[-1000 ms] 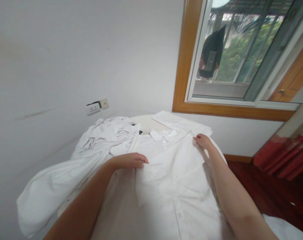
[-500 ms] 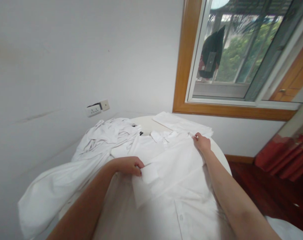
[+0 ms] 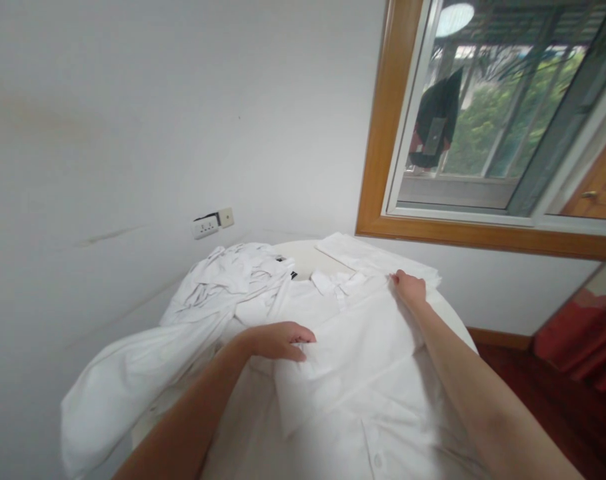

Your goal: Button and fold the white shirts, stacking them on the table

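Note:
A white button shirt (image 3: 363,373) lies spread on a round white table (image 3: 303,255), collar toward the wall. My left hand (image 3: 283,340) rests on a folded-in part of the shirt near its left side, fingers curled and pressing the cloth down. My right hand (image 3: 407,288) lies on the shirt's right shoulder by the collar (image 3: 333,288), fingers closed on the fabric edge. A sleeve (image 3: 133,380) hangs off the table to the left.
A heap of crumpled white garments (image 3: 227,280) lies at the table's left back. A folded white cloth (image 3: 377,257) sits at the back right. A wall socket (image 3: 210,223) is behind, a wood-framed window (image 3: 383,133) at right, and red floor (image 3: 547,387) beyond the table.
My left hand let the lifted flap down and now presses it flat, slightly further right. The right hand stays at the shoulder. The camera shifted a little left.

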A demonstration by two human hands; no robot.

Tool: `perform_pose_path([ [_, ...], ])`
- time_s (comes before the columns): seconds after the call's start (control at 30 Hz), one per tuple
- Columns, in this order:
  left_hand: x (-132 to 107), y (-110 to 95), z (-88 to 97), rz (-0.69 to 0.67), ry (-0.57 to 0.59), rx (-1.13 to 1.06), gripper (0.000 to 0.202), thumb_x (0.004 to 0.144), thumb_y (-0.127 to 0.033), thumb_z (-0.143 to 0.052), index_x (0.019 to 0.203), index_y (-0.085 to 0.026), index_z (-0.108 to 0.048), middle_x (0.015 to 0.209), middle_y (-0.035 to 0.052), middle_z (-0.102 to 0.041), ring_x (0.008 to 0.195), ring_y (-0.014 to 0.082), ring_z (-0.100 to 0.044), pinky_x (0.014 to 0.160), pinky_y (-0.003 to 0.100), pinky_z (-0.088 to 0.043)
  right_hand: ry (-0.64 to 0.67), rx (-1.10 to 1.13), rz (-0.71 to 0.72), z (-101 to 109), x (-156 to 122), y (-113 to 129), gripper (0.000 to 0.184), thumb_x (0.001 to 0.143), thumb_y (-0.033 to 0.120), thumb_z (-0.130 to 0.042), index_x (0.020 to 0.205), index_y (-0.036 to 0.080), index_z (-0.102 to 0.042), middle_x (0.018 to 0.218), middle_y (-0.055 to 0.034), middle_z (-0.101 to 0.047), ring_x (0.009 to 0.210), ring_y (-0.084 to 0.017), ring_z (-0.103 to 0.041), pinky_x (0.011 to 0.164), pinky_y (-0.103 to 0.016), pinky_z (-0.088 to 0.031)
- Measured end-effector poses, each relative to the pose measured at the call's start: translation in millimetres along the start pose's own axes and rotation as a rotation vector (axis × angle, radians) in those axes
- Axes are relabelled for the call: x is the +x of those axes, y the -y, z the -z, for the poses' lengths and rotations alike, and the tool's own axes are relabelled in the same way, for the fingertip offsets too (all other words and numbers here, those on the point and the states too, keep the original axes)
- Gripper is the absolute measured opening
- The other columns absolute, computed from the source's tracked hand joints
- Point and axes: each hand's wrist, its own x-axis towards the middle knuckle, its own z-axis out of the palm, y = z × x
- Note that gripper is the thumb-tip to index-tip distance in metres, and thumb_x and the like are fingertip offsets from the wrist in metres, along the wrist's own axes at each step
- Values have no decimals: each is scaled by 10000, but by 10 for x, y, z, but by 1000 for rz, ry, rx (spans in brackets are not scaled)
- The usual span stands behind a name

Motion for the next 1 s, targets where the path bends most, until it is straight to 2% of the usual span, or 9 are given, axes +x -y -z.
perform_pose_path([
  [0.13, -88, 15, 50, 32, 170, -208, 318, 710, -470, -701, 821, -175, -653, 730, -22, -644, 691, 141, -559, 634, 221, -430, 3, -17, 12, -36, -15, -18, 386, 994, 381, -280, 1107, 161, -576, 932, -141, -716, 938, -267, -671, 837, -405, -391],
  [0.27, -247, -143, 123, 71, 371, -264, 426, 783, -580, -620, 913, -180, -685, 693, 0, -666, 641, 140, -583, 610, 224, -447, 17, -27, 12, 42, -4, -68, 462, 987, 465, -262, 1096, 165, -596, 929, -146, -715, 945, -280, -667, 842, -420, -401],
  [0.37, -270, -197, 126, 98, 398, -308, 547, 838, -660, -484, 996, -171, -672, 665, 33, -687, 645, 160, -622, 655, 252, -485, 33, -26, 16, 213, 15, -174, 515, 980, 507, -243, 1065, 178, -630, 973, -143, -712, 972, -281, -657, 841, -419, -420],
  [0.47, -193, -155, 94, 151, 282, -280, 580, 845, -688, -427, 982, -168, -645, 666, 48, -689, 616, 162, -623, 630, 263, -491, 75, -31, 43, 403, -27, -364, 465, 974, 475, -289, 1067, 195, -649, 1055, -135, -701, 993, -267, -649, 814, -382, -447],
  [0.6, -46, -42, 21, 241, -26, -31, 464, 836, -607, -487, 964, -174, -597, 742, 42, -679, 597, 155, -599, 559, 249, -448, 198, -13, 77, 527, -266, -620, 404, 954, 426, -352, 1017, 197, -679, 1078, -126, -697, 981, -253, -652, 771, -337, -467],
  [0.7, 40, 54, -65, 263, -243, 310, 406, 831, -509, -522, 1073, -188, -574, 861, 46, -663, 711, 179, -616, 636, 275, -453, 299, 18, 72, 506, -558, -674, 497, 960, 473, -302, 947, 170, -697, 1002, -149, -710, 928, -265, -668, 742, -344, -475],
  [0.8, 121, 116, -169, 294, -424, 606, 380, 856, -455, -495, 1109, -179, -557, 1011, 87, -635, 883, 222, -619, 771, 323, -455, 286, 11, 51, 433, -853, -591, 615, 960, 548, -228, 932, 148, -694, 985, -179, -707, 938, -305, -669, 750, -384, -478],
  [0.9, 207, 111, -258, 368, -518, 753, 350, 898, -440, -427, 1042, -150, -561, 1066, 134, -618, 974, 260, -606, 830, 358, -445, 230, -11, 69, 346, -1053, -477, 573, 970, 518, -242, 962, 136, -669, 967, -178, -705, 926, -307, -675, 752, -391, -479],
  [1.0, 265, 74, -308, 433, -522, 744, 357, 915, -453, -390, 1037, -153, -540, 1023, 136, -650, 923, 261, -628, 790, 360, -450, 165, -41, 67, 270, -1130, -435, 455, 985, 420, -285, 1020, 125, -629, 988, -171, -700, 927, -294, -677, 745, -372, -477],
])
